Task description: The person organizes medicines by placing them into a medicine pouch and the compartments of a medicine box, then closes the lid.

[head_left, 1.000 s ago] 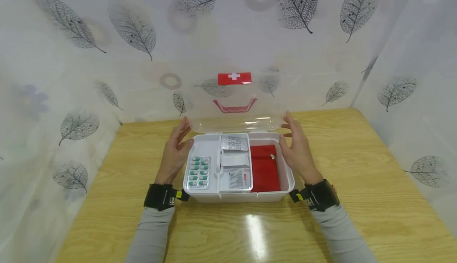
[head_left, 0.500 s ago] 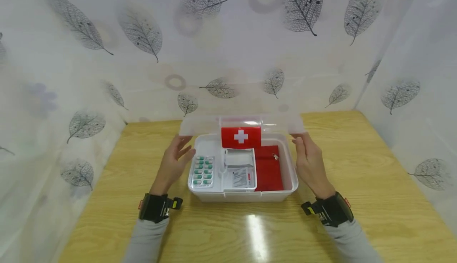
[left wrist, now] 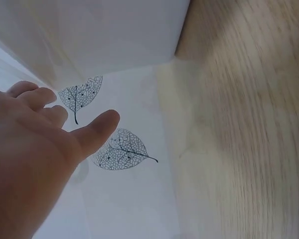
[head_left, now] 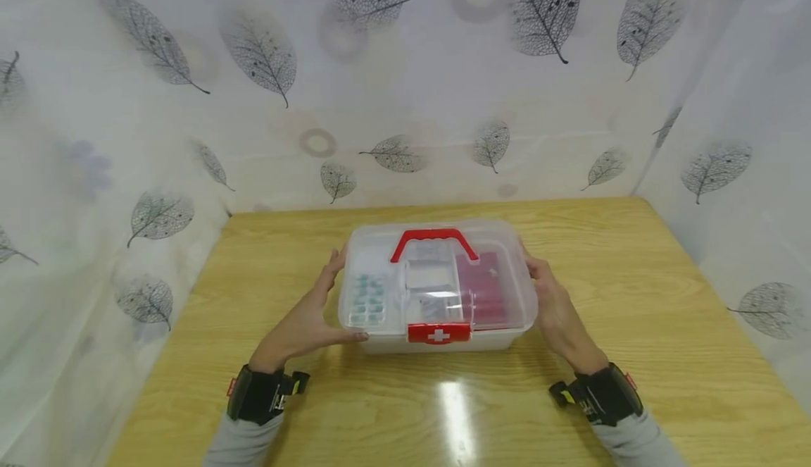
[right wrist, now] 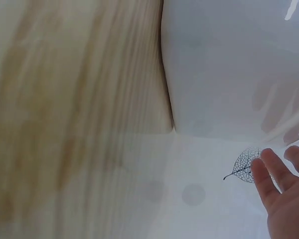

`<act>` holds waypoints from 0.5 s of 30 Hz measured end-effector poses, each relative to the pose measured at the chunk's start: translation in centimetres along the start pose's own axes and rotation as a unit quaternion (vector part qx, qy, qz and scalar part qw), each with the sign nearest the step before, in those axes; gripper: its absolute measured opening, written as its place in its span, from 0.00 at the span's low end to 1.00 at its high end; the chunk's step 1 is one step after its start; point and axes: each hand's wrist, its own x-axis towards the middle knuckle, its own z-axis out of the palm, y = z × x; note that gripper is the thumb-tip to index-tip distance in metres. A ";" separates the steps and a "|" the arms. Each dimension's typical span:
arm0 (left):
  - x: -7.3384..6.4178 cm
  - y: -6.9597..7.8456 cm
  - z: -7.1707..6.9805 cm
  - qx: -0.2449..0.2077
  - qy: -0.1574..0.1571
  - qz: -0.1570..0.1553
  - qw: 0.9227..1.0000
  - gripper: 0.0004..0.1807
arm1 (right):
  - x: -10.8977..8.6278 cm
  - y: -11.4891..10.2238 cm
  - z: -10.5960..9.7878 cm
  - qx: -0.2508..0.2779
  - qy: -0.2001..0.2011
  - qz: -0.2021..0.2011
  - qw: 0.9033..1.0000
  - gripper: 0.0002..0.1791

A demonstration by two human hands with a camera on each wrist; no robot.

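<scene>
A white first-aid box sits on the table with its clear lid down over it. The lid has a red handle on top and a red latch with a white cross at the front. Through the plastic show a green-and-white capsule blister pack and a red pouch. My left hand spans the left end, thumb along the front edge, fingers extended at the side. My right hand lies at the right end, its fingertips at the lid's edge and partly hidden.
The box stands on a wood-grain table. White sheeting with a leaf print hangs behind the table and along both sides. A black strap with a small camera is on the left wrist, another on the right.
The clear lid, upright a second ago, has swung forward and down over the box. Both hands have moved from the lid's sides to the box's ends, the left thumb now at the front edge.
</scene>
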 end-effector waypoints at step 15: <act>-1.3 2.1 1.9 0.049 0.057 0.058 0.996 0.67 | -0.3 -2.9 -1.2 -0.038 -0.017 -0.051 0.998 0.32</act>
